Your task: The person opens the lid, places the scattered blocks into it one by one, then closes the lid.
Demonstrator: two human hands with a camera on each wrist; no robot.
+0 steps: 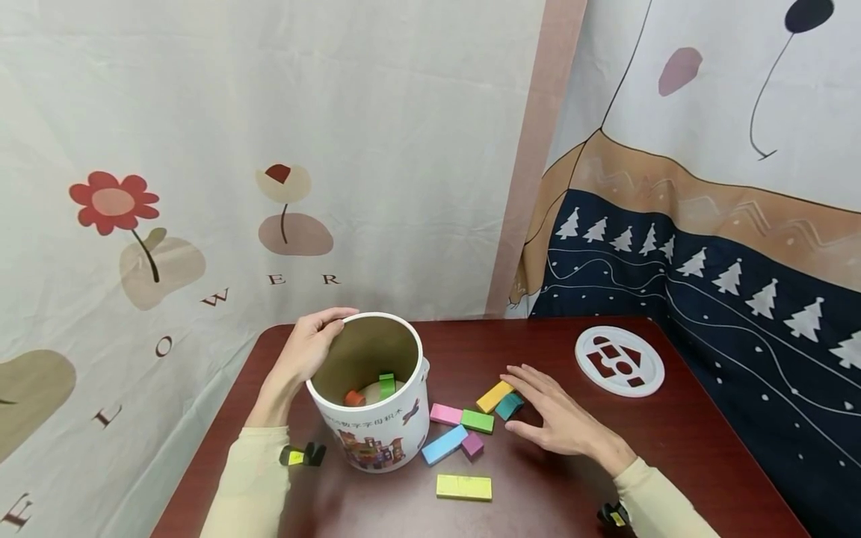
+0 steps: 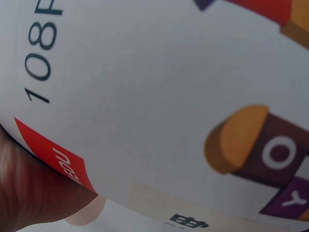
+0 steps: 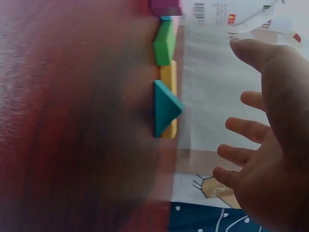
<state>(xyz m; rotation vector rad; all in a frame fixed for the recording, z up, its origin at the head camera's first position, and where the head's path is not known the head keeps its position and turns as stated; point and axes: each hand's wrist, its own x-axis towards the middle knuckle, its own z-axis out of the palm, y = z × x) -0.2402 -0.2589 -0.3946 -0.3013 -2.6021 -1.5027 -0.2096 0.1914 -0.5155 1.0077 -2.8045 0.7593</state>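
Observation:
My left hand (image 1: 311,345) holds the far left rim of a white bucket (image 1: 380,437) with printed sides. The bucket leans with its mouth toward the head camera. Inside lie an orange block (image 1: 354,398) and a green block (image 1: 386,385). In the left wrist view the bucket's printed wall (image 2: 140,96) fills nearly everything. My right hand (image 1: 554,412) hovers with fingers spread beside a teal triangular block (image 1: 509,406) and a yellow-orange block (image 1: 494,396). Nothing is in its grasp; the right wrist view shows the teal triangle (image 3: 165,108) apart from the fingers.
Between the bucket and my right hand lie pink (image 1: 446,414), green (image 1: 477,421), blue (image 1: 444,445) and purple (image 1: 473,446) blocks. A yellow block (image 1: 464,488) sits nearer. The white lid (image 1: 619,385) with shaped cut-outs lies at the table's far right. Printed curtains (image 1: 430,149) stand behind.

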